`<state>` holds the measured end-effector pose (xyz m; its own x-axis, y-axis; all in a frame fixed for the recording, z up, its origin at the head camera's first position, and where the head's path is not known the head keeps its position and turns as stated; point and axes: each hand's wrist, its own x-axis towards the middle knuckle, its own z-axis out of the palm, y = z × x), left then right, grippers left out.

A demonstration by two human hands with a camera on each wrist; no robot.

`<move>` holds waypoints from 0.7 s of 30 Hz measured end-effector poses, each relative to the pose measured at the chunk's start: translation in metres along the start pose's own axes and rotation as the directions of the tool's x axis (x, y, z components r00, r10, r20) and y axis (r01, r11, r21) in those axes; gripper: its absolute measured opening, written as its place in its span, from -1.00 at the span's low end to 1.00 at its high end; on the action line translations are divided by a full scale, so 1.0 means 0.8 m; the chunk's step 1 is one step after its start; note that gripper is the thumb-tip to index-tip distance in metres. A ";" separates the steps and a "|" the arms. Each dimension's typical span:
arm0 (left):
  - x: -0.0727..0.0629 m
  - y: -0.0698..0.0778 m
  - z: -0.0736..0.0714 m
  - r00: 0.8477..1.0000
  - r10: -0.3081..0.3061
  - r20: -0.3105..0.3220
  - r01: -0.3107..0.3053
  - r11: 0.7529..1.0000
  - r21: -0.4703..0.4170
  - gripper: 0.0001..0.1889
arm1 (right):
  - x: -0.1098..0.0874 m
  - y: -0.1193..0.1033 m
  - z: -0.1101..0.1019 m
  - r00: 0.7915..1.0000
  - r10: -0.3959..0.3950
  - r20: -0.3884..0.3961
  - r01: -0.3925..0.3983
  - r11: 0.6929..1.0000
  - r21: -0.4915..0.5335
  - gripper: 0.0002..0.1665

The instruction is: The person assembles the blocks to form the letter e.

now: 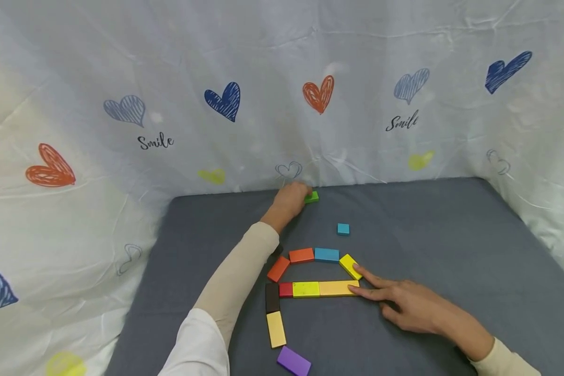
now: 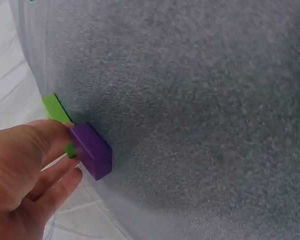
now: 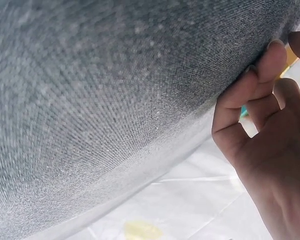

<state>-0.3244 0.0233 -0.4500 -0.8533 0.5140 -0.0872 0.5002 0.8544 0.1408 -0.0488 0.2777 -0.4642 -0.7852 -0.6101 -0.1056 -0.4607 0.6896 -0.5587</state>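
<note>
At the back of the table, my left hand (image 1: pixel 291 201) pinches a purple block (image 2: pixel 92 150) between thumb and fingers. A bright green block (image 1: pixel 312 197) lies just beyond them, partly covered by the hand. Fingers of my right hand (image 1: pixel 411 303) are extended: one fingertip touches the slanted yellow block (image 1: pixel 350 265), another the end of the light orange block (image 1: pixel 333 288). A lime-yellow block (image 1: pixel 306 289) and a red block (image 1: pixel 285 290) continue that row leftward. An orange block (image 1: pixel 302 255) and a blue block (image 1: pixel 326 255) form the arch above it.
Down the left side run a tilted red-orange block (image 1: pixel 279 269), a black block (image 1: pixel 272 297), a cream block (image 1: pixel 276 329) and another purple block (image 1: pixel 293 361). A small teal block (image 1: pixel 343 229) lies apart behind the arch. A white curtain (image 1: pixel 263 146) borders the grey cloth (image 1: pixel 427 230).
</note>
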 end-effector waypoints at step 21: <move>-0.065 -0.014 -0.062 0.983 0.160 -0.091 -0.170 0.978 -0.121 -0.53 | -0.001 -0.003 -0.004 0.998 0.035 0.043 -0.036 0.999 0.027 -0.15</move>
<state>-0.2929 -0.0167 -0.3979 -0.7721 0.6350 0.0268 0.6169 0.7387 0.2717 -0.0487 0.2776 -0.4600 -0.7820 -0.6023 -0.1605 -0.4208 0.7002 -0.5768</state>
